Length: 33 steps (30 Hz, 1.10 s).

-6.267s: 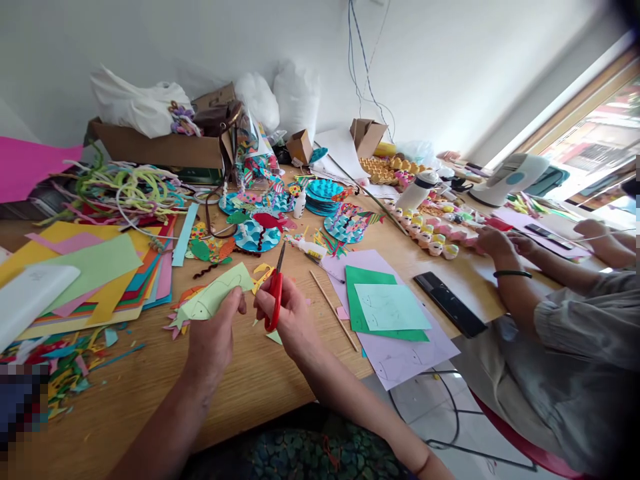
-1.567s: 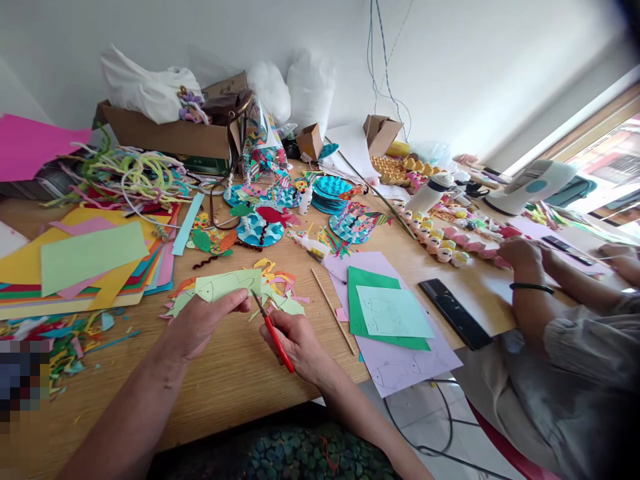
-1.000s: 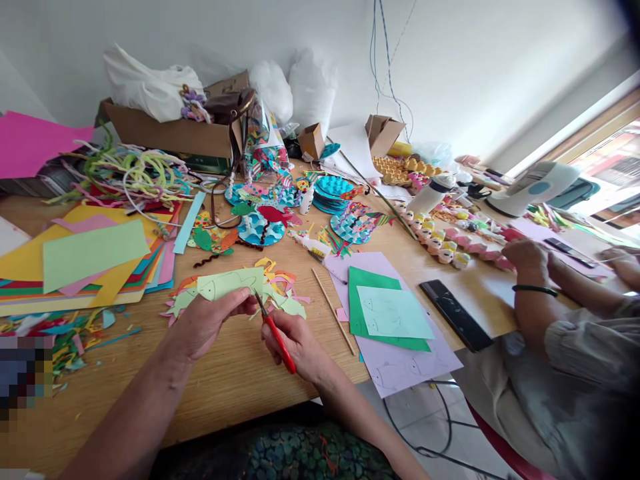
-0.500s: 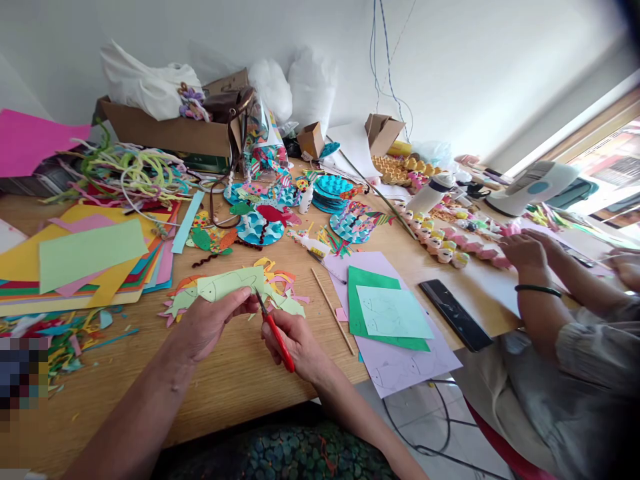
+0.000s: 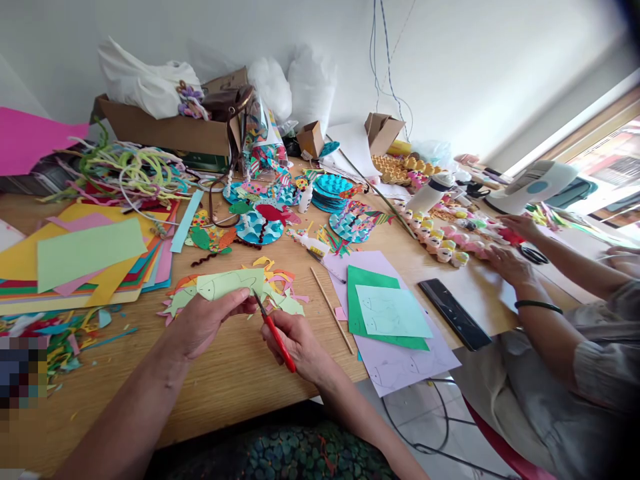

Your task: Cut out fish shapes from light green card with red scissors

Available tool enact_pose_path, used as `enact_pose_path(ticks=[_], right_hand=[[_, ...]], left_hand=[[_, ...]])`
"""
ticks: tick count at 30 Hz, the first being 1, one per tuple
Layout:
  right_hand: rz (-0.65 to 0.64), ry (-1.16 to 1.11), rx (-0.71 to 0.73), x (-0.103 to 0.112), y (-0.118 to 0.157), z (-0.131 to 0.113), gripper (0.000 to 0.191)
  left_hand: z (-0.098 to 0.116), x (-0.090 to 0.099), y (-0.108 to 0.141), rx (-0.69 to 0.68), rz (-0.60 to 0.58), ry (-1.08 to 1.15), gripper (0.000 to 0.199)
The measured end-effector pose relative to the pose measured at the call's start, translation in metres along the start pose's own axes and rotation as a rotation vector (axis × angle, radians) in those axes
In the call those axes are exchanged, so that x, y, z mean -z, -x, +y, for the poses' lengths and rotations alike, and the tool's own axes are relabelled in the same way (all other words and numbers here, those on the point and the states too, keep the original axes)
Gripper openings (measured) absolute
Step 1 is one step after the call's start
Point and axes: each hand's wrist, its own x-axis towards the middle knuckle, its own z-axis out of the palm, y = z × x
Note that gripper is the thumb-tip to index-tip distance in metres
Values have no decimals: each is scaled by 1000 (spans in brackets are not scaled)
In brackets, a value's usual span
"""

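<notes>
My left hand [image 5: 213,323] pinches the lower edge of a light green paper [image 5: 230,280] that bears a pencilled fish outline. In my right hand [image 5: 295,343] are red-handled scissors [image 5: 277,337], their blades at the paper's right end, by the drawn tail. Cut-out paper fish [image 5: 289,303] and orange, yellow and pink scraps lie on the table just behind the paper. A wooden stick [image 5: 333,310] rests to the right of my right hand. Beyond it, a pale blue sheet with drawn fish [image 5: 395,313] lies on green and lilac sheets.
Coloured paper sheets [image 5: 90,253] are piled at left, with paper scraps [image 5: 65,340] in front. Blue decorated plates [image 5: 260,227] and a glue bottle [image 5: 313,245] stand behind. A black phone [image 5: 454,313] lies at right, near a co-worker's hands [image 5: 513,267].
My hands, the scissors and the paper stay almost in place. At right, the co-worker's hands have moved apart, one reaching farther back, and black-handled scissors now show between them.
</notes>
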Motion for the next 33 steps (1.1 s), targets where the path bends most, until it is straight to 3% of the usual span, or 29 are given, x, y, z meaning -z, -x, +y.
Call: enact_pose_path(ticks=[20, 33], right_hand=[[-36, 46, -19, 3, 4, 0, 38], [-27, 108, 19, 3, 4, 1, 37]], left_hand=[[7, 12, -1, 93, -125, -93, 11], [3, 8, -2, 125, -120, -111, 14]])
